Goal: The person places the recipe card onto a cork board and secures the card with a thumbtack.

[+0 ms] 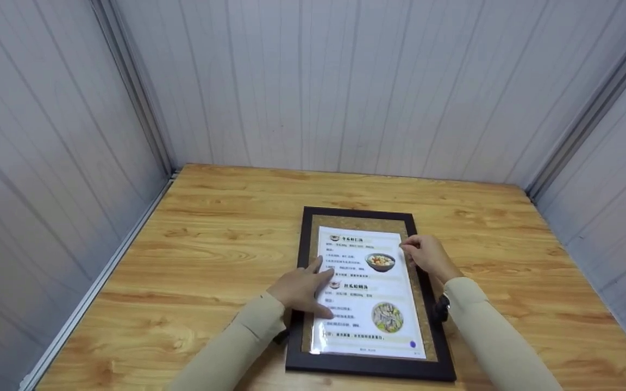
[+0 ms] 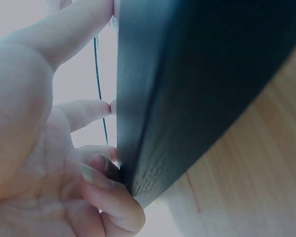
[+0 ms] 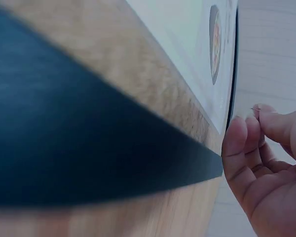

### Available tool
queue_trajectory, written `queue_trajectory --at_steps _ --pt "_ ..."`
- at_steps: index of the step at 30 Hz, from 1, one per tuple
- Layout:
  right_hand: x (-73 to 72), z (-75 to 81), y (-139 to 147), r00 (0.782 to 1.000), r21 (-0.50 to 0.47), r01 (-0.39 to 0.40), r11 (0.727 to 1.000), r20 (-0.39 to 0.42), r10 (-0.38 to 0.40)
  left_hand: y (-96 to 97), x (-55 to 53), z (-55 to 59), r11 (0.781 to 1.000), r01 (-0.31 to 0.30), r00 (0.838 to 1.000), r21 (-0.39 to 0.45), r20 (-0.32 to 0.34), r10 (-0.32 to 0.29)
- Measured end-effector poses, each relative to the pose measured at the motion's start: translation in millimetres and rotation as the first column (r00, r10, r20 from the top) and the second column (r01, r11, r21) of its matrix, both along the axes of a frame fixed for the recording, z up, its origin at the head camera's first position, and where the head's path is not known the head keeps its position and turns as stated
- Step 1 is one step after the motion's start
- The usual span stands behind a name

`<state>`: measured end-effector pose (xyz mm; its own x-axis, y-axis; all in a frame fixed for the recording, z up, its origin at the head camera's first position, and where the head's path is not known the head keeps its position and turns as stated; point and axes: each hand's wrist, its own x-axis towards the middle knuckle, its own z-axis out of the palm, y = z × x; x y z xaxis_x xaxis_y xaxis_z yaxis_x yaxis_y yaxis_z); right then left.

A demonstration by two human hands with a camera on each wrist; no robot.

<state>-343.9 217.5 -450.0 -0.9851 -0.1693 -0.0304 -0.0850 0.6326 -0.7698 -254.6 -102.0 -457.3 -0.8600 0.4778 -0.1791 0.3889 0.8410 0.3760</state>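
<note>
A printed recipe sheet (image 1: 354, 339) with two soup pictures lies on a cork board (image 1: 364, 221) in a dark frame (image 1: 373, 367). My left hand (image 1: 299, 289) rests with spread fingers across the frame's left side and the sheet's left edge. At the sheet's upper right edge, my right hand (image 1: 427, 256) pinches a thin pin (image 3: 255, 109) between thumb and fingertips. Only a sliver of metal shows in the right wrist view; the fingers hide the rest. A purple pushpin (image 1: 413, 344) sits in the sheet's lower right corner.
The framed board lies flat on a wood-grain table (image 1: 210, 233). Pale panel walls (image 1: 313, 87) stand behind and at both sides, with metal posts at the corners. A dark band (image 1: 442, 307) shows at the right wrist.
</note>
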Motion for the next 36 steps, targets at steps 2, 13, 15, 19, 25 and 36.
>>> queue_trajectory --at_steps 2,13,15,19,25,36 --pt "-8.7 -2.5 -4.6 1.0 0.018 -0.003 1.0 -0.021 0.004 -0.7 -0.6 0.7 1.0 -0.003 1.0 0.002 -0.002 0.003" --pt "-32.1 -14.0 -16.8 0.997 0.012 0.056 0.998 -0.05 -0.056 -1.7 -0.7 0.2 1.0 -0.001 1.0 -0.004 0.002 0.001" --pt "-35.3 -14.3 -17.4 0.997 0.013 0.067 0.998 -0.049 -0.066 -1.4 -1.2 0.6 1.0 -0.003 1.0 -0.001 0.001 0.003" --pt "-39.1 -15.3 -17.4 0.997 0.028 0.064 0.998 -0.039 -0.063 -0.9 -1.4 1.4 1.0 0.005 1.0 0.003 -0.001 -0.005" --pt "-40.4 -16.0 -19.2 0.998 0.06 0.049 0.997 -0.034 -0.047 -2.2 -1.1 -0.4 1.0 0.0 1.0 0.011 -0.001 0.0" --pt "-40.3 -13.5 -16.5 0.998 0.093 0.05 0.994 -0.039 -0.046 0.4 -2.8 1.3 1.0 -0.012 1.0 0.013 -0.009 0.012"
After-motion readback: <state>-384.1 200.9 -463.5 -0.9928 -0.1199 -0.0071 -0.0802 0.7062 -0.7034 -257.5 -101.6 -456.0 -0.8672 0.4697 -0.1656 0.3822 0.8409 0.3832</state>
